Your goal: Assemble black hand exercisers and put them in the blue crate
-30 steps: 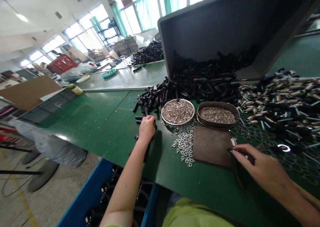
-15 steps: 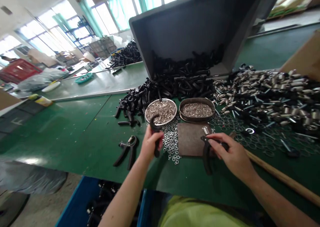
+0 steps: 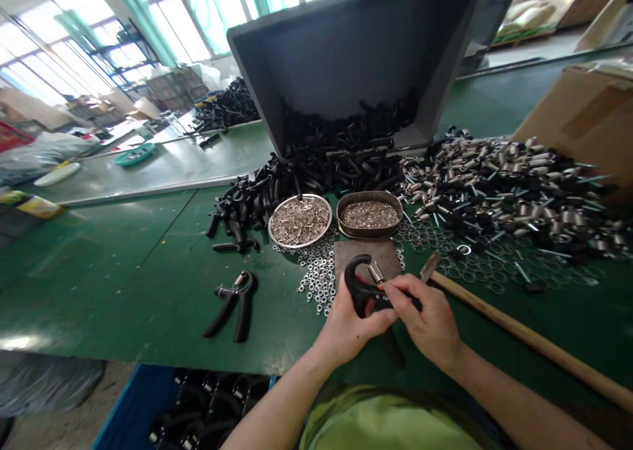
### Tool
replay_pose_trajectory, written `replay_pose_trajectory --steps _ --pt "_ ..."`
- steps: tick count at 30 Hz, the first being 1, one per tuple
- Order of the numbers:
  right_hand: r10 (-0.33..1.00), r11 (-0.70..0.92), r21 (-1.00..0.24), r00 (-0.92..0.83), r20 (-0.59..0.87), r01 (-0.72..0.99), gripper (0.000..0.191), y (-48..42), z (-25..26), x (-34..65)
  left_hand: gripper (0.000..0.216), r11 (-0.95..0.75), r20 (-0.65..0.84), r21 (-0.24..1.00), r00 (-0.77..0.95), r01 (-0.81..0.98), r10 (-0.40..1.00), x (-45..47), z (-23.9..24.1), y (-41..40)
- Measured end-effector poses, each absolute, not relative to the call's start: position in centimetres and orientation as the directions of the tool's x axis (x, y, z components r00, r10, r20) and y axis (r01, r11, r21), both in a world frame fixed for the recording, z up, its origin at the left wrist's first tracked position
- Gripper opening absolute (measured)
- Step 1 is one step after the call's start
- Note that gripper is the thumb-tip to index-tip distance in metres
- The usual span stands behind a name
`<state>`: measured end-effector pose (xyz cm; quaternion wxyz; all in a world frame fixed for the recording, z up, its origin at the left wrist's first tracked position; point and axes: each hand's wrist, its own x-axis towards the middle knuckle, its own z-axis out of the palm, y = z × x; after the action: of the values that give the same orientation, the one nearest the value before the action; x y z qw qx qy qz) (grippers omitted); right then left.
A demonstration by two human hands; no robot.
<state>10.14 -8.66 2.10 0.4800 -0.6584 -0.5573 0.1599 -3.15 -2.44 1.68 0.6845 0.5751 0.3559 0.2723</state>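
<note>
Both hands are engaged over the near side of the green counter (image 3: 148,305), close together in front of the person's body. The left hand (image 3: 353,324) is wrapped around a black hooked handle (image 3: 359,282), its curved end rising above the fingers. The right hand (image 3: 428,315) is drawn in to a pinch on black parts beside a metal coil spring (image 3: 376,272) — the exact finger contact is partly hidden. A dark handle leg (image 3: 394,352) hangs below the hands. These pieces are held just above the near part of a brown pad (image 3: 388,252). Left of the pad lie loose metal nuts (image 3: 319,278); beyond them stands a round plate (image 3: 270,229) of small metal pins, with an oval tin (image 3: 368,231) of small metal parts to its right. A black hand grip (image 3: 242,308) with its spring fitted lies on the counter to the left, legs spread, well apart from the hands. A hammer (image 3: 524,328) lies to the right, its head near the right hand. Behind — a grey bin (image 3: 346,54) tipped on its side, black handles heaped at its mouth.
</note>
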Motion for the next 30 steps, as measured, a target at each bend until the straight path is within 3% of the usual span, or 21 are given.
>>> replay_pose_trajectory --steps 3,7,8,10,12,13,15,17,20,23,30 --pt "0.914 0.174 -0.768 0.19 0.359 0.616 0.02 -8.6 2.0 10.8 0.054 0.328 -0.275 0.944 0.641 0.039 0.716 -3.4 1.3 -2.2" --pt "0.884 0.276 -0.658 0.084 0.46 0.701 0.018 -8.8 1.6 11.5 0.066 0.413 -0.28 0.908 0.633 -0.07 0.722 -3.8 1.0 -1.4" --pt "0.896 0.236 -0.689 0.121 0.428 0.685 0.018 -8.8 1.3 11.6 0.07 0.397 -0.277 0.916 0.626 -0.057 0.729 -4.0 1.1 -1.3" --pt "0.96 0.055 -0.834 0.2 0.195 0.549 0.028 -8.6 0.9 11.7 0.079 0.301 -0.243 0.953 0.604 0.005 0.759 -4.5 1.3 -0.9" --pt "0.983 -0.161 -0.927 0.145 -0.117 0.339 0.042 -8.1 0.8 11.7 0.086 0.161 -0.175 0.984 0.594 0.077 0.785 -5.0 1.6 -0.6" --pt "0.976 -0.216 -0.94 0.066 -0.206 0.265 0.045 -7.7 0.8 11.7 0.09 0.094 -0.141 0.99 0.605 0.109 0.783 -5.2 1.8 -0.5" --pt "0.972 -0.205 -0.958 -0.077 -0.224 0.2 0.044 -6.9 1.1 11.5 0.094 -0.006 -0.102 0.987 0.66 0.159 0.744 -5.5 2.1 -0.5" --pt "0.979 -0.157 -0.969 -0.099 -0.178 0.192 0.037 -6.3 1.3 11.1 0.092 -0.056 -0.091 0.981 0.693 0.187 0.715 -5.5 2.0 -0.8" --pt "0.986 -0.169 -0.95 0.041 -0.164 0.261 0.033 -6.0 1.3 10.0 0.084 -0.048 -0.081 0.981 0.623 0.188 0.778 -5.3 1.1 -1.7" --pt "0.986 -0.156 -0.882 0.127 -0.11 0.445 0.027 -6.4 1.3 9.3 0.081 -0.037 -0.061 0.986 0.552 0.165 0.831 -5.3 0.0 -2.6" --pt "1.0 -0.005 -0.684 -0.017 -0.026 0.73 0.016 -7.7 0.9 9.2 0.08 -0.171 -0.003 0.964 0.65 0.204 0.76 -6.1 -1.0 -2.6"
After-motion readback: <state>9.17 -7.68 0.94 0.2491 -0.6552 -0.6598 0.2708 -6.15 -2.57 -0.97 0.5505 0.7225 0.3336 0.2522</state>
